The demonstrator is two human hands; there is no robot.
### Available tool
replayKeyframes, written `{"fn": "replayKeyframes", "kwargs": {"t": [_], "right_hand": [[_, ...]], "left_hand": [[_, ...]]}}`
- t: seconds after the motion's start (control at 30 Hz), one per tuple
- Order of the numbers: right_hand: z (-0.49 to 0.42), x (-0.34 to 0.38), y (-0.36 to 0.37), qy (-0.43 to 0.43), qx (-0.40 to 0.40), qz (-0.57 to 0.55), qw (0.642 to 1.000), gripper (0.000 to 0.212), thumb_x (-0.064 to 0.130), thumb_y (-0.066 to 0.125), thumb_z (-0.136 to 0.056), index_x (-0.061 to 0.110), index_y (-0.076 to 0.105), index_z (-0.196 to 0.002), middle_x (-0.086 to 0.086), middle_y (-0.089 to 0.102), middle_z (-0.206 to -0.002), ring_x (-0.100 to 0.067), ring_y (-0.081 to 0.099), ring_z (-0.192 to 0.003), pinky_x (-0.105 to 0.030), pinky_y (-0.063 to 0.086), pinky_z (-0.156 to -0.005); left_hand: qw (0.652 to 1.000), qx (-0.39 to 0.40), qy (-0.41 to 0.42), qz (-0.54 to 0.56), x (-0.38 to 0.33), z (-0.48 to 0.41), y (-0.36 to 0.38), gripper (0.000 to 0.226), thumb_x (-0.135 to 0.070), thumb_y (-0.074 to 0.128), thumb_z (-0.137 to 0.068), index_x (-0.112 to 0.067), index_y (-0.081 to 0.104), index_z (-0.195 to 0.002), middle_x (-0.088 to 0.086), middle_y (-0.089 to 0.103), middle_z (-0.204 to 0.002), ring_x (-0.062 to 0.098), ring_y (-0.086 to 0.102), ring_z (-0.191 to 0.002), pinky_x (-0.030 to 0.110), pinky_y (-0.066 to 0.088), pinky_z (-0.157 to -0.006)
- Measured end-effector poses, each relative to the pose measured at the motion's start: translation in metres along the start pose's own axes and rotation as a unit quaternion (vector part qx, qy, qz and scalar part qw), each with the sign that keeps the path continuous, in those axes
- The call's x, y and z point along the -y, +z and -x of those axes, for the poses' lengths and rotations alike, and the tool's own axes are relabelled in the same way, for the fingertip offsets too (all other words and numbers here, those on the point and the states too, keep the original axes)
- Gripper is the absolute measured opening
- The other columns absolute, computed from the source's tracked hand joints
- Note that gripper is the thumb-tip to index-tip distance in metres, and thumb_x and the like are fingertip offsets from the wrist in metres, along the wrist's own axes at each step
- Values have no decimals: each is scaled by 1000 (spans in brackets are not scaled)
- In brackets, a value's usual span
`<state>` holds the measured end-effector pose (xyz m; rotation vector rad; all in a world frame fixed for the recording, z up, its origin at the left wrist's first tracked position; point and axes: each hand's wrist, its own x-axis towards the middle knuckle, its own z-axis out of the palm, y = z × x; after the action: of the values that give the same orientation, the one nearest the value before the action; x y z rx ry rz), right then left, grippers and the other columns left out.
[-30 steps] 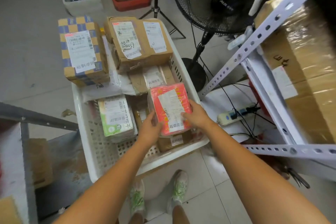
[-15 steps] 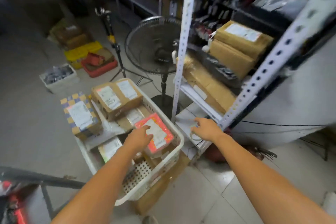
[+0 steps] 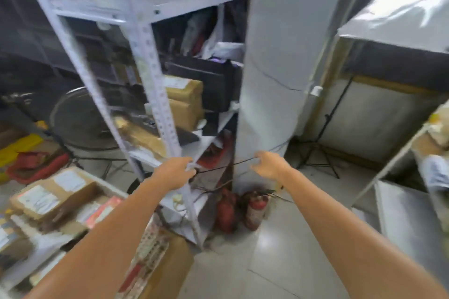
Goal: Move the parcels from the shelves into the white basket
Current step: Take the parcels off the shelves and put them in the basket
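Note:
The white basket (image 3: 148, 247) sits at the lower left, filled with several parcels, among them a brown box (image 3: 52, 195) and the red parcel (image 3: 103, 211). Brown parcels (image 3: 185, 102) lie on the white metal shelf unit (image 3: 150, 60) ahead. My left hand (image 3: 176, 172) hangs in front of the shelf's post, fingers loosely curled, holding nothing. My right hand (image 3: 268, 165) is raised beside it, fingers relaxed and empty, in front of a white pillar (image 3: 272, 80).
Two red fire extinguishers (image 3: 243, 209) stand on the floor below my hands. A black fan (image 3: 80, 119) is behind the shelf at left. A tripod (image 3: 320, 143) stands at right, and another shelf (image 3: 413, 143) with parcels is at the far right edge.
Both hands let go of the red parcel, which now lies in the basket. My view swung up and right toward the shelves, and both hands rose empty.

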<state>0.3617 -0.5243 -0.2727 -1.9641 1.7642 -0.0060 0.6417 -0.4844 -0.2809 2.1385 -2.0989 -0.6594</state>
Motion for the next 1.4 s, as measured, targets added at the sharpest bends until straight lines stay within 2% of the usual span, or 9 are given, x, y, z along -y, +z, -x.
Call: {"fn": "replayKeyframes", "kwargs": {"t": [0.27, 0.47, 0.63, 0.73, 0.83, 0.93, 1.17, 1.27, 1.4], "right_hand": [[38, -163, -78, 139, -86, -81, 983, 50, 38, 54, -93, 17, 50, -138, -6, 56, -136, -28, 52, -124, -36, 44, -101], [73, -263, -104, 287, -154, -130, 937, 50, 37, 56, -93, 17, 49, -138, -8, 56, -137, -27, 49, -128, -34, 41, -104], [121, -332, -102, 396, -203, -206, 871, 52, 33, 56, -94, 14, 46, -141, -11, 51, -142, -28, 48, -129, -36, 40, -106], [151, -365, -96, 450, -239, -224, 831, 51, 33, 58, -93, 14, 49, -139, -9, 53, -139, -29, 53, -123, -38, 48, -96], [174, -397, -91, 484, -276, -238, 796, 48, 33, 62, -91, 12, 54, -134, -11, 58, -134, -29, 57, -118, -32, 48, -92], [191, -430, -87, 501, -312, -277, 758, 50, 31, 65, -90, 10, 55, -134, -13, 59, -132, -28, 56, -121, -30, 43, -100], [208, -487, -75, 529, -390, -331, 677, 42, 32, 61, -91, 20, 56, -131, -8, 65, -122, -27, 61, -111, -38, 49, -95], [207, -506, -72, 535, -443, -342, 633, 39, 33, 60, -92, 21, 57, -129, -3, 68, -114, -22, 63, -105, -31, 49, -86], [201, -532, -68, 541, -538, -330, 556, 38, 38, 60, -91, 21, 59, -125, 0, 69, -111, -13, 61, -92, -22, 42, -72]], "left_hand": [[985, 34, 157, -60, -190, -96, 14, 47, -42, 52, -91, -29, 47, -136, 5, 60, -129, 26, 55, -118, 38, 45, -98], [951, 84, 289, -72, -325, -174, 56, 45, -38, 53, -93, -27, 48, -136, 5, 59, -130, 26, 52, -121, 36, 44, -99], [905, 137, 388, -107, -426, -198, 97, 44, -43, 52, -91, -33, 49, -134, -2, 62, -123, 21, 58, -109, 35, 48, -94], [877, 156, 436, -129, -480, -197, 122, 42, -43, 54, -90, -34, 51, -131, -3, 64, -119, 20, 61, -106, 31, 49, -91], [855, 164, 474, -132, -529, -190, 144, 38, -39, 55, -90, -32, 55, -127, -1, 64, -120, 23, 60, -108, 32, 50, -90], [841, 184, 499, -102, -577, -180, 169, 39, -33, 58, -90, -27, 56, -128, 2, 67, -118, 23, 62, -108, 35, 50, -91], [807, 211, 543, -94, -659, -166, 228, 43, -36, 59, -90, -27, 54, -132, 5, 65, -120, 23, 60, -110, 33, 47, -95], [777, 234, 579, -76, -691, -163, 256, 40, -34, 58, -91, -25, 55, -130, 5, 65, -120, 22, 60, -109, 31, 48, -90], [769, 257, 585, 2, -731, -159, 297, 48, -30, 61, -91, -20, 48, -137, 8, 62, -126, 25, 58, -116, 39, 47, -98]]}}
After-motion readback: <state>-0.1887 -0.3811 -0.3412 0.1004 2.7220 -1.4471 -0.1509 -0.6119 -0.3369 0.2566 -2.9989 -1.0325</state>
